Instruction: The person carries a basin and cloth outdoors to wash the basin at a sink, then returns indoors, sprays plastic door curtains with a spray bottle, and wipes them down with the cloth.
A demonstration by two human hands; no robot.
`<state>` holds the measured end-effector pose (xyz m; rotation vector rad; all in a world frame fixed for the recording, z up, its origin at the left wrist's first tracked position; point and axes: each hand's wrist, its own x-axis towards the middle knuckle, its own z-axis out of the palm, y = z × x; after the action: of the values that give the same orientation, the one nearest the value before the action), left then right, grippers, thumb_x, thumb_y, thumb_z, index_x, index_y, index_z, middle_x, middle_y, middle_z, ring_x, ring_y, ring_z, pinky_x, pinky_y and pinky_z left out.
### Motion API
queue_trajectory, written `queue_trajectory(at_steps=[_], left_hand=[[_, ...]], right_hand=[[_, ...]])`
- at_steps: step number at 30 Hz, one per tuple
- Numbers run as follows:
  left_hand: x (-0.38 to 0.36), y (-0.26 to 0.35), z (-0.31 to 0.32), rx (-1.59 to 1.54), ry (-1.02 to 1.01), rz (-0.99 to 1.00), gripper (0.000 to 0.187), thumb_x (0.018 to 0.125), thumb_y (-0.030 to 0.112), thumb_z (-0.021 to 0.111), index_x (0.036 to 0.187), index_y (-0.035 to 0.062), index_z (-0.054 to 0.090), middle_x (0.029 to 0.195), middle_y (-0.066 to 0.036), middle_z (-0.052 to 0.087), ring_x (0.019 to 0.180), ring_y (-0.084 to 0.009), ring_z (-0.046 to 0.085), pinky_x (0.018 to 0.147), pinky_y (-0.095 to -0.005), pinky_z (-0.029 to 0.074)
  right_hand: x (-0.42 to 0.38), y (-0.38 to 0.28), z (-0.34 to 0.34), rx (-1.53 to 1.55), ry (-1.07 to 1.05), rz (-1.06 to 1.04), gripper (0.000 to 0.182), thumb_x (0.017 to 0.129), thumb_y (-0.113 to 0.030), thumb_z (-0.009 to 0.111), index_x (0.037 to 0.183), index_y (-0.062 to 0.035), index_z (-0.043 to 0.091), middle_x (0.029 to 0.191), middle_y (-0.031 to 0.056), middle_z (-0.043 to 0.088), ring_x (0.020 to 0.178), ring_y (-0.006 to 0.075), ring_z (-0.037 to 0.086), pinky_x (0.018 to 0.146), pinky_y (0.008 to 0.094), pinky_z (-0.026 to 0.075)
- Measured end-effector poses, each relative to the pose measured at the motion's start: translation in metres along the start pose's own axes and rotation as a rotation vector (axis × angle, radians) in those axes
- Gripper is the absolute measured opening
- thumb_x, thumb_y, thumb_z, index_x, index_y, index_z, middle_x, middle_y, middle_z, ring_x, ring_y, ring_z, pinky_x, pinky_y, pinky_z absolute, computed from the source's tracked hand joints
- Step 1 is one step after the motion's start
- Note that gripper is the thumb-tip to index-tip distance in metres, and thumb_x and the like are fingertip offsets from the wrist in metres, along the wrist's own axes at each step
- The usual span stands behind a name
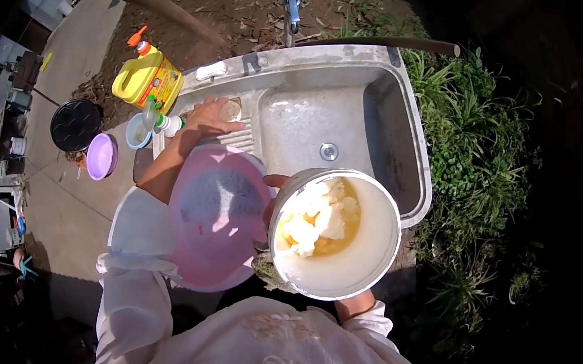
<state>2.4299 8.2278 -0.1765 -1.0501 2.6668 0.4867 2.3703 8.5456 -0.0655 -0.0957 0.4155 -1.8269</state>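
My right hand [275, 181] holds a white bucket [383, 255], tilted so its inside faces me. Pale lumps [331, 222] sit in yellow liquid at its bottom. Most of that hand is behind the bucket; some fingers show at its left side and the wrist below. On the ribbed ledge left of the sink basin, my left hand [206, 118] has its fingers around a small round translucent thing [230, 110], whose kind I cannot make out. Under my left forearm is a pink basin [240, 270] with sudsy water [220, 199].
A stone sink [306, 122] with a metal drain [329, 152] lies ahead, below a tap [292, 15]. At left stand a yellow jug [147, 81], a white-and-green bottle [169, 124], a blue bowl [139, 133] and a purple basin [101, 157]. Plants [472, 131] grow at right.
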Motion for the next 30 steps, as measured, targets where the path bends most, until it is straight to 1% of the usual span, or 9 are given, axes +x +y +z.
queue_trajectory(at_steps=[12,13,14,16,17,20,25,26,30], left_hand=[[-0.007,-0.034,0.040,0.078,-0.041,-0.043,0.087,0.071,0.069,0.054,0.137,0.0146,0.039,0.141,-0.015,0.034,0.133,-0.0326,0.027,0.109,-0.0424,0.022],[-0.015,-0.039,0.047,0.069,0.125,0.005,0.070,0.078,0.057,0.057,0.131,0.0120,0.046,0.136,-0.016,0.042,0.128,-0.0313,0.037,0.105,-0.0410,0.029],[-0.024,-0.044,0.049,0.054,0.123,-0.025,0.070,0.078,0.057,0.057,0.131,0.0120,0.046,0.136,-0.016,0.042,0.128,-0.0313,0.037,0.105,-0.0410,0.029],[-0.039,-0.053,0.049,-0.359,0.391,0.186,0.056,0.081,0.048,0.058,0.120,0.0091,0.056,0.121,-0.016,0.055,0.116,-0.0292,0.050,0.095,-0.0429,0.039],[-0.058,-0.045,0.045,-0.474,0.539,0.211,0.038,0.083,0.032,0.061,0.111,0.0055,0.060,0.104,-0.016,0.063,0.096,-0.0279,0.061,0.082,-0.0360,0.046],[-0.125,-0.026,0.038,-0.868,0.574,0.119,0.033,0.083,0.024,0.062,0.109,0.0050,0.060,0.097,-0.015,0.065,0.087,-0.0249,0.063,0.078,-0.0320,0.048],[-0.229,0.010,0.053,-1.012,0.737,-0.009,0.014,0.084,0.008,0.059,0.097,0.0036,0.063,0.089,-0.011,0.066,0.084,-0.0202,0.063,0.076,-0.0295,0.048],[-0.247,0.018,0.061,-1.085,0.675,-0.029,0.016,0.087,0.008,0.054,0.099,0.0028,0.063,0.092,-0.007,0.065,0.089,-0.0151,0.060,0.081,-0.0275,0.045],[-0.297,0.052,0.073,-1.051,0.709,0.137,0.030,0.082,-0.001,0.057,0.112,0.0010,0.058,0.088,-0.009,0.065,0.076,-0.0174,0.060,0.075,-0.0286,0.046]], right_hand=[[0.006,-0.016,-0.073,-0.241,0.067,-0.053,0.067,0.081,-0.034,0.055,0.129,0.0097,0.036,0.102,0.0148,0.055,0.091,0.0227,0.055,0.078,0.0316,0.046],[0.007,-0.018,-0.078,-0.261,0.070,-0.052,0.068,0.080,-0.034,0.055,0.129,0.0096,0.036,0.102,0.0148,0.055,0.092,0.0227,0.055,0.079,0.0317,0.046],[0.008,-0.021,-0.083,-0.280,0.072,-0.056,0.068,0.080,-0.034,0.056,0.129,0.0096,0.036,0.103,0.0147,0.055,0.092,0.0228,0.055,0.079,0.0319,0.046],[0.009,-0.027,-0.091,-0.321,0.071,-0.051,0.070,0.078,-0.033,0.058,0.129,0.0094,0.036,0.104,0.0146,0.055,0.093,0.0229,0.055,0.080,0.0322,0.046],[0.011,-0.031,-0.094,-0.340,0.068,-0.046,0.070,0.078,-0.033,0.058,0.129,0.0093,0.036,0.105,0.0146,0.055,0.094,0.0230,0.055,0.080,0.0323,0.046],[0.014,-0.042,-0.100,-0.406,0.047,-0.020,0.072,0.076,-0.033,0.061,0.129,0.0091,0.037,0.106,0.0145,0.055,0.095,0.0232,0.055,0.081,0.0327,0.045],[0.041,-0.076,-0.105,-0.530,-0.059,0.078,0.075,0.073,-0.033,0.064,0.129,0.0087,0.037,0.109,0.0142,0.055,0.097,0.0235,0.055,0.083,0.0334,0.045],[0.048,-0.082,-0.105,-0.561,-0.090,0.114,0.076,0.073,-0.033,0.065,0.129,0.0087,0.037,0.110,0.0142,0.055,0.098,0.0236,0.055,0.084,0.0336,0.045],[0.077,-0.102,-0.098,-0.679,-0.190,0.253,0.078,0.071,-0.033,0.068,0.130,0.0084,0.037,0.112,0.0140,0.054,0.100,0.0238,0.054,0.085,0.0342,0.045]])
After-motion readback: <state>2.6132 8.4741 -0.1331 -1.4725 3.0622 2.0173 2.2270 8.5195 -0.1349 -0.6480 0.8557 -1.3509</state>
